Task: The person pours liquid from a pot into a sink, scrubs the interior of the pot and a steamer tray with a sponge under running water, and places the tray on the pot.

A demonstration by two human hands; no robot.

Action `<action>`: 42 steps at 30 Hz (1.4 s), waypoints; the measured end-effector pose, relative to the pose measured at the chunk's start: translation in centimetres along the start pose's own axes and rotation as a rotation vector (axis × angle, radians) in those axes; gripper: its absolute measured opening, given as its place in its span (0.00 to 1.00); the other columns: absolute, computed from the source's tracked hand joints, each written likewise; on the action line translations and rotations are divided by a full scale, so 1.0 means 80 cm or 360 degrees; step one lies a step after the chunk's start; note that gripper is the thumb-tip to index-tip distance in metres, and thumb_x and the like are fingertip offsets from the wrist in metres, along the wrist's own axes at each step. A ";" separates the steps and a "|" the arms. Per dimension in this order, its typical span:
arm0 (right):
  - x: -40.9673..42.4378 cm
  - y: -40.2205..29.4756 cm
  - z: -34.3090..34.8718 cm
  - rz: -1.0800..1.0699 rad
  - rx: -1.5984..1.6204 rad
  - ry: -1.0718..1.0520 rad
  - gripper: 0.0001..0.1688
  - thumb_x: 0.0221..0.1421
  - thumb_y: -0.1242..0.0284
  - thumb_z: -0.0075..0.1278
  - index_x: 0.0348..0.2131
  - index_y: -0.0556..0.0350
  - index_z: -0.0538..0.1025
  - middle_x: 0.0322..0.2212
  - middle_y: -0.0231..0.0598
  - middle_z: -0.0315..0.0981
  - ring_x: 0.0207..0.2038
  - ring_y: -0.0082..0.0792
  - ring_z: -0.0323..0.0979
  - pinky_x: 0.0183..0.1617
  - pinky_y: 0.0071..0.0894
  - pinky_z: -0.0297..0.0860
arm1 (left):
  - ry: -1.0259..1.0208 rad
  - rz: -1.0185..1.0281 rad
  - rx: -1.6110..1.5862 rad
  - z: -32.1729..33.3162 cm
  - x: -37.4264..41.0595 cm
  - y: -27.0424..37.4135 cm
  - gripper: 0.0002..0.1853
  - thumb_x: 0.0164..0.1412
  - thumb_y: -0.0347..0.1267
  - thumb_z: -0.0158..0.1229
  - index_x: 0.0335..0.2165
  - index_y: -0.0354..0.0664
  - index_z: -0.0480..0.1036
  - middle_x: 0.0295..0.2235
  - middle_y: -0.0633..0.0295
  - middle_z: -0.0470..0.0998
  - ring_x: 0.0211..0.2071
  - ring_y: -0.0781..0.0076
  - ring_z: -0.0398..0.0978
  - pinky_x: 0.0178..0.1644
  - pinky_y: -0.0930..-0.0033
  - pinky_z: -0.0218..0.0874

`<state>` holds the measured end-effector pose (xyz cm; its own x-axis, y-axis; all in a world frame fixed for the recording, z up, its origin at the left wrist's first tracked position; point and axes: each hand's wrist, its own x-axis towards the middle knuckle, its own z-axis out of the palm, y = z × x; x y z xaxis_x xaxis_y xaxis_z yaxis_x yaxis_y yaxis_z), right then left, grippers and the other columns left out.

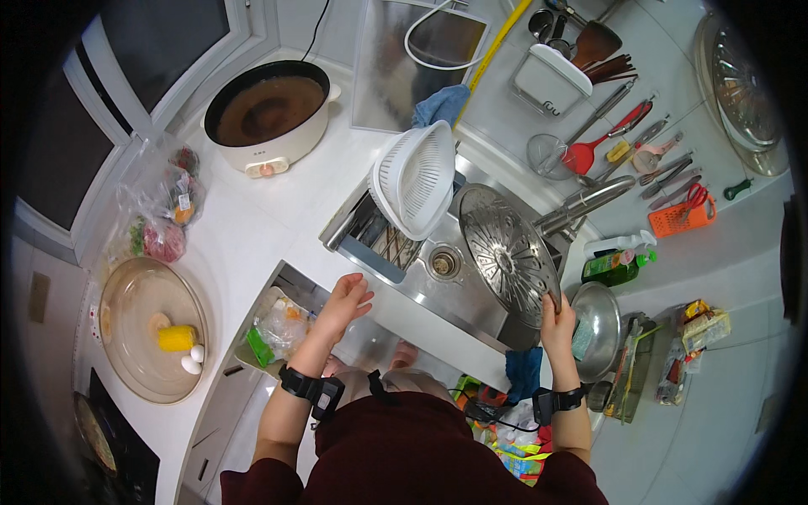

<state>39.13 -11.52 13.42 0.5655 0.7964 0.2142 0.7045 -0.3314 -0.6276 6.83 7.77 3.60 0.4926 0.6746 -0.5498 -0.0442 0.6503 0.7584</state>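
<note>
My right hand (557, 322) grips the rim of a round perforated metal steamer plate (505, 252), which is tilted over the right part of the steel sink (467, 303). My left hand (346, 303) hangs above the counter's front edge with fingers apart and nothing in it. Beyond it, white plastic colander baskets (416, 183) stand tilted over the sink's left side, close to the steamer plate. The sink drain (444, 262) shows between baskets and plate. The faucet (587, 205) reaches in from the back, behind the plate.
An electric pot (271, 139) with brown liquid stands back left. On the left counter, a large glass lid (151, 284) lies with a corn piece (177, 338) and eggs (191, 364). Right of the sink are a metal bowl (596, 328) and a green soap bottle (611, 268). Utensils hang behind.
</note>
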 end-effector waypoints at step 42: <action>0.004 -0.029 0.021 -0.0153 -0.0073 0.0201 0.09 0.56 0.73 0.44 0.35 0.61 0.71 0.13 0.40 0.63 0.15 0.27 0.59 0.20 0.27 0.57 | -0.0223 -0.0041 0.0269 -0.020 0.014 0.018 0.18 0.61 0.38 0.48 0.47 0.43 0.61 0.42 0.65 0.65 0.45 0.72 0.66 0.46 0.69 0.63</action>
<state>36.97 -9.68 13.69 0.5416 0.7568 0.3659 0.7754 -0.2817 -0.5652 5.93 10.02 3.53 0.6080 0.5956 -0.5250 0.1109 0.5910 0.7990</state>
